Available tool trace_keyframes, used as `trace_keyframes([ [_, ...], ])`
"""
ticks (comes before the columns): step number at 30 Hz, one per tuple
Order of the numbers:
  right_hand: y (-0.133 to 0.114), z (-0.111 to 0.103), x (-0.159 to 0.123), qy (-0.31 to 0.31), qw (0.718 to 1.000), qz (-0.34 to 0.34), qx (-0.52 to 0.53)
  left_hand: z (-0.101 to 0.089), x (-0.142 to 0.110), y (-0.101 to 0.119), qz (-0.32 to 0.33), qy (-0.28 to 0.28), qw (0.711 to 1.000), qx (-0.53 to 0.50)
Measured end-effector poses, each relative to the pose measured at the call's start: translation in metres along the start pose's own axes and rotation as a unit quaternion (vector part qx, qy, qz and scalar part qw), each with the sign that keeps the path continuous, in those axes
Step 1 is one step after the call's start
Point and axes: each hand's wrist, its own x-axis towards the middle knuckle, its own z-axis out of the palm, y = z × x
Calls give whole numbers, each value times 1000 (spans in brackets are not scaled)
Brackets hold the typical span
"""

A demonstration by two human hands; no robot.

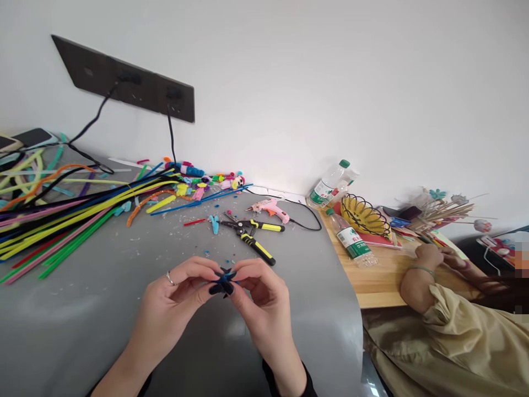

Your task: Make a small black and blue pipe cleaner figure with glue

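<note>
My left hand (pixel 176 295) and my right hand (pixel 261 292) meet above the grey table (pixel 103 325). Between both sets of fingertips I pinch a small blue piece (pixel 225 277), mostly covered by fingers and dark nails, so its exact shape cannot be made out. Just beyond my hands lie wire cutters (pixel 252 238) with black and yellow handles, their handles spread. A small light-blue bent piece (pixel 214 225) rests by their tip, beside a short red stick (pixel 194 223). Farther back is a pink hot glue gun (pixel 270 210) with a black cord.
Many coloured pipe cleaners (pixel 91 220) spread over the left side. Small fuzzy figures (pixel 198 190) line the wall. To the right, a wooden table (pixel 351 281) bears plastic bottles (pixel 356 245) and a yellow basket (pixel 366 220). Another person's hand (pixel 428 255) works there.
</note>
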Motion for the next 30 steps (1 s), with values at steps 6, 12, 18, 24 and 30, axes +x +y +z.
trace_keyframes([
  [6, 6, 2, 0, 12, 999, 26, -22, 2, 1, -6, -15, 28, 999, 13],
  [12, 3, -5, -4, -11, 982, -30, -184, 1, 0, -4, -49, 50, 997, 36],
  [18, 1, 4, -31, -36, 962, -33, -269, 6, -13, 5, -1, 38, 994, 101],
  [24, -1, 19, -40, 13, 983, 70, -170, 0, -32, 9, 220, 6, 937, 272],
  [30, -4, 33, -45, -4, 987, 159, 13, 1, -43, 14, 316, -56, 889, 327],
])
